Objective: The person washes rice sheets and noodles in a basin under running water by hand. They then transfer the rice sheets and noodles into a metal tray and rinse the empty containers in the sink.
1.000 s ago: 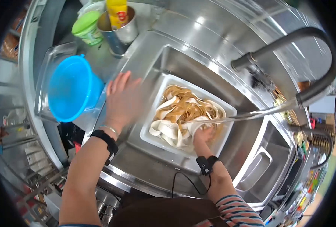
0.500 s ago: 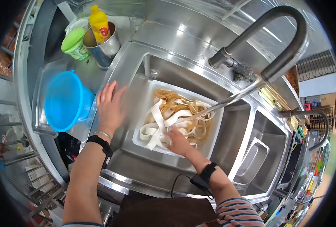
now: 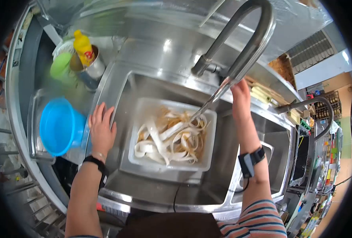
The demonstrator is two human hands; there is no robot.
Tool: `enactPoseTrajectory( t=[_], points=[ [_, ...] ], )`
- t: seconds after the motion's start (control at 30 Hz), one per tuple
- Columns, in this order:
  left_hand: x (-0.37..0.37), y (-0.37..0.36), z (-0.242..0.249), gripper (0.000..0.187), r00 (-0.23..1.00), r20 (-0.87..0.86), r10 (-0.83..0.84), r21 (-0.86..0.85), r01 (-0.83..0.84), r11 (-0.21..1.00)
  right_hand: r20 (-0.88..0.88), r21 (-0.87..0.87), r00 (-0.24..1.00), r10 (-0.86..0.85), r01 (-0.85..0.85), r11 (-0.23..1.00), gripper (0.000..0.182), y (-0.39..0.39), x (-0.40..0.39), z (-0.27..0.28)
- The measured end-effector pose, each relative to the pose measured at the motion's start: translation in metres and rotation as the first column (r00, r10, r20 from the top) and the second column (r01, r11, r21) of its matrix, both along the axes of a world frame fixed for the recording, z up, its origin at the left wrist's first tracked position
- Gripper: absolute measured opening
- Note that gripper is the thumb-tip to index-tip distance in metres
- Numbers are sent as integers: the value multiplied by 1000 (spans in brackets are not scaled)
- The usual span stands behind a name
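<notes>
Long white and brown strips (image 3: 157, 139) lie in water inside a white rectangular tub (image 3: 144, 162), which stands in the steel sink (image 3: 144, 178). Water runs from the tall faucet (image 3: 263, 35) onto them. My left hand (image 3: 102, 129) rests over the sink's left rim, fingers apart, holding nothing, beside a blue bucket (image 3: 57, 127). My right hand (image 3: 241, 99) is raised beside the faucet's spout, at the back right of the tub. Its fingers are partly hidden by the spout, and whether they grip it cannot be made out.
A yellow bottle (image 3: 84, 47) stands in a metal container (image 3: 95, 70) at the back left, near a green-lidded tub (image 3: 61, 65). On the right are a second sink basin (image 3: 277, 139) and another faucet (image 3: 325, 102). Wire racks line the far left.
My right hand has left the strips and moved up and right to the faucet. My left hand has come to rest on the sink's left rim. The camera view has shifted.
</notes>
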State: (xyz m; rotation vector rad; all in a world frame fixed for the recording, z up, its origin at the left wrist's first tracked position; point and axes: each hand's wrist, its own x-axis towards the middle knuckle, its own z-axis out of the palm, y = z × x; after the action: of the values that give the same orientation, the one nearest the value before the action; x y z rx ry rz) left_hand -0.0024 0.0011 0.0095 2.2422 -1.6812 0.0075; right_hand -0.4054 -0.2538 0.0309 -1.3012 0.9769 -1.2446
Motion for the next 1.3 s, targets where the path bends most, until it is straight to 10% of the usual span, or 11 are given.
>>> enactPoseTrajectory(
  t=[0.13,0.47,0.67,0.73,0.97,1.03,1.3],
  points=[
    [1,2,-4,57,1000,4,-3,-14,3,1000,86,190,994,-61,44,981,61,23,56,37],
    [2,2,-6,56,999,27,-19,0,19,1000,-436,-96,890,-136,104,990,65,94,44,-1],
    [11,1,-14,58,986,-2,-169,-78,169,983,-932,-43,356,70,-301,953,88,211,28,-90],
    [6,-1,-17,60,989,93,-118,-48,123,991,-920,306,167,354,-256,917,88,229,31,-63],
    [-19,0,6,70,968,124,-217,172,194,966,-932,319,105,346,-215,923,83,235,17,-64],
    [-56,8,8,77,861,114,-496,253,458,852,-986,162,2,168,-252,954,85,233,10,-78],
    [-131,-3,-46,67,804,-299,-513,545,586,600,-908,357,197,370,-98,929,70,236,19,-74]
  ],
)
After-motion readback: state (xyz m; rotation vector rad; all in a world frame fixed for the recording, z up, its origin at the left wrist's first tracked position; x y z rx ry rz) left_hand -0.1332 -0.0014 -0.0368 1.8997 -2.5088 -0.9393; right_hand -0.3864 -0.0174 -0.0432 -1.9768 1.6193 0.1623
